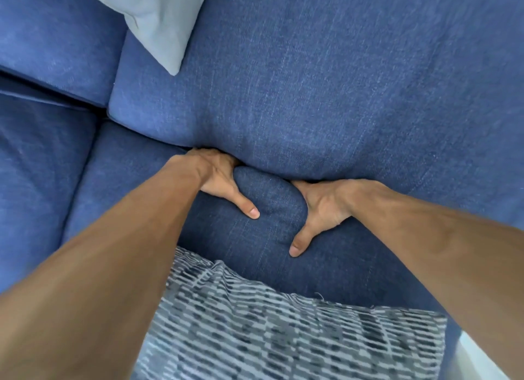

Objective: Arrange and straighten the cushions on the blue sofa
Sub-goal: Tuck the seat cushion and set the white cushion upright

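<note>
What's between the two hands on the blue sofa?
Head view: only a rounded bulge of the blue woven-fabric seat cushion lies between the left hand and the right hand; nothing else.

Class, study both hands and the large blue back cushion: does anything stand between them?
Nothing visible does. The left hand and right hand touch the back cushion, fingers tucked under its lower edge above the seat cushion. The pale pillow lies upper left, away from both hands.

Matt, coarse-woven denim-like blue cloth on the sofa cushions (326,81); smooth pale-grey fabric on the pillow (158,19).
</note>
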Available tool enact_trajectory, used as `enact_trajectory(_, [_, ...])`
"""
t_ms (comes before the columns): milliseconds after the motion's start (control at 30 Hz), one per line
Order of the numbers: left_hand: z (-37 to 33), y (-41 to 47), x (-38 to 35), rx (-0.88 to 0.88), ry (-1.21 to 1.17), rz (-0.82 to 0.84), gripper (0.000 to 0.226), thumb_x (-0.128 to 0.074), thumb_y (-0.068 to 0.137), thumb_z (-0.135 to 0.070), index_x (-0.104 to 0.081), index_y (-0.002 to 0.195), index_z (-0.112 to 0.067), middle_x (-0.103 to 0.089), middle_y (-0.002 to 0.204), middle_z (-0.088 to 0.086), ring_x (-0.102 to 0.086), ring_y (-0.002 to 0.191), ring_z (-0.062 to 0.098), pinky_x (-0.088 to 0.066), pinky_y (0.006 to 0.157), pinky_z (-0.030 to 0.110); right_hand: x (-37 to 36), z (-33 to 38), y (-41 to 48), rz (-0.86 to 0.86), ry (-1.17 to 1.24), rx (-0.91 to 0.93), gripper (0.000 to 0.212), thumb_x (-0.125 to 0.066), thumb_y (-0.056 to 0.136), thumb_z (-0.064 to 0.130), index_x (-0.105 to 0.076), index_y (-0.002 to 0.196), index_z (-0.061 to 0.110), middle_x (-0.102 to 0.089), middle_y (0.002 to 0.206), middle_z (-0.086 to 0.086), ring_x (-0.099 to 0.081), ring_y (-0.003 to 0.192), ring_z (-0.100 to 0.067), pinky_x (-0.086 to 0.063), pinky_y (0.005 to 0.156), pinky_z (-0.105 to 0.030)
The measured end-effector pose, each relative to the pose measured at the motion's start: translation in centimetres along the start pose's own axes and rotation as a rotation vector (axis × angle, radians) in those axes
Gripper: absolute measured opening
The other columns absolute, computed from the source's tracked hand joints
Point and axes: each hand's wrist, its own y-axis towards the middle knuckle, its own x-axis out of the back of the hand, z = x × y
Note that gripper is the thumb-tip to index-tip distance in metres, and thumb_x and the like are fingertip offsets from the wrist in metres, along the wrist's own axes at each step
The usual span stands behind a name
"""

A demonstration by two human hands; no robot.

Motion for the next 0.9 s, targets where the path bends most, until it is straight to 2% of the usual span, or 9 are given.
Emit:
enact_trajectory(100, [-0.1,-1.4,0.1,0.031,-0.05,-0.034,0.142,-0.061,0.015,-0.095,-0.036,0.143,-0.041,-0.04,0.15,-0.007,-0.038,0.138,0.021,-0.032,0.113,0.04,-1.4,0.9,-1.3,-0.145,-0.056,-0.083,0.141,-0.083,0.029,0.071,-0.013,0.148,0.044,-0.035,0.148,0.014,-0.036,0.136,-0.019,-0.029,0.115,-0.04])
enact_trajectory(233, [-0.2,-3.5,-0.6,0.016,-0.052,-0.105,0.129,-0.062,0.02,-0.094,-0.048,0.136,-0.039,-0.055,0.136,-0.002,-0.051,0.126,0.024,-0.041,0.106,0.04,-2.2,2.0,-3.6,-0.261,-0.104,-0.148,0.135,-0.083,0.038,0.069,-0.014,0.149,0.038,-0.039,0.145,0.006,-0.04,0.132,-0.024,-0.031,0.113,-0.041])
enact_trajectory(367, [-0.4,-5.1,-0.9,-0.017,-0.122,-0.204,0.113,-0.064,0.028,-0.09,-0.055,0.128,-0.038,-0.06,0.128,-0.005,-0.054,0.12,0.021,-0.045,0.102,0.039,-2.6,3.6,-5.5,-0.277,-0.142,-0.224,0.119,-0.084,0.052,0.062,-0.026,0.148,0.023,-0.047,0.137,-0.001,-0.048,0.124,-0.026,-0.04,0.107,-0.039])
enact_trajectory(500, [0.0,-6.3,-1.2,-0.044,-0.171,-0.301,0.094,-0.075,0.046,-0.072,-0.058,0.129,-0.03,-0.055,0.127,-0.002,-0.051,0.12,0.021,-0.043,0.103,0.035,-3.0,4.8,-6.8,-0.345,-0.207,-0.254,0.088,-0.083,0.062,0.055,-0.045,0.131,0.016,-0.053,0.124,-0.003,-0.055,0.114,-0.027,-0.048,0.095,-0.038])
enact_trajectory(600, [0.6,-6.3,-1.3,-0.036,-0.248,-0.342,0.066,-0.081,0.066,-0.046,-0.063,0.125,-0.024,-0.057,0.126,-0.002,-0.054,0.118,0.021,-0.045,0.1,0.033,-3.2,5.4,-7.6,-0.413,-0.283,-0.259,0.06,-0.08,0.075,0.042,-0.055,0.121,0.013,-0.057,0.117,-0.005,-0.059,0.109,-0.027,-0.049,0.086,-0.035])
enact_trajectory(700, [0.6,-6.6,-2.0,0.001,-0.28,-0.413,0.035,-0.073,0.079,-0.025,-0.07,0.114,-0.028,-0.064,0.122,0.001,-0.06,0.111,0.026,-0.05,0.096,0.035,-3.7,5.6,-8.7,-0.525,-0.376,-0.231,0.027,-0.06,0.093,0.012,-0.06,0.12,0.01,-0.057,0.12,-0.009,-0.059,0.11,-0.029,-0.047,0.085,-0.034])
enact_trajectory(767, [0.3,-7.1,-2.6,0.041,-0.297,-0.468,0.028,-0.065,0.084,-0.015,-0.073,0.106,-0.029,-0.066,0.115,0.005,-0.061,0.105,0.03,-0.052,0.092,0.035,-3.9,5.6,-9.3,-0.556,-0.394,-0.218,0.031,-0.047,0.094,0.0,-0.059,0.121,0.007,-0.055,0.121,-0.011,-0.057,0.112,-0.031,-0.045,0.085,-0.034])
enact_trajectory(900, [-0.6,-9.4,-2.1,0.094,-0.331,-0.539,0.027,-0.056,0.088,-0.009,-0.074,0.096,-0.028,-0.066,0.108,0.009,-0.061,0.097,0.031,-0.052,0.082,0.031,-4.2,5.8,-11.2,-0.572,-0.372,-0.208,0.035,-0.043,0.092,-0.005,-0.057,0.121,0.008,-0.052,0.119,-0.013,-0.055,0.111,-0.032,-0.043,0.081,-0.033])
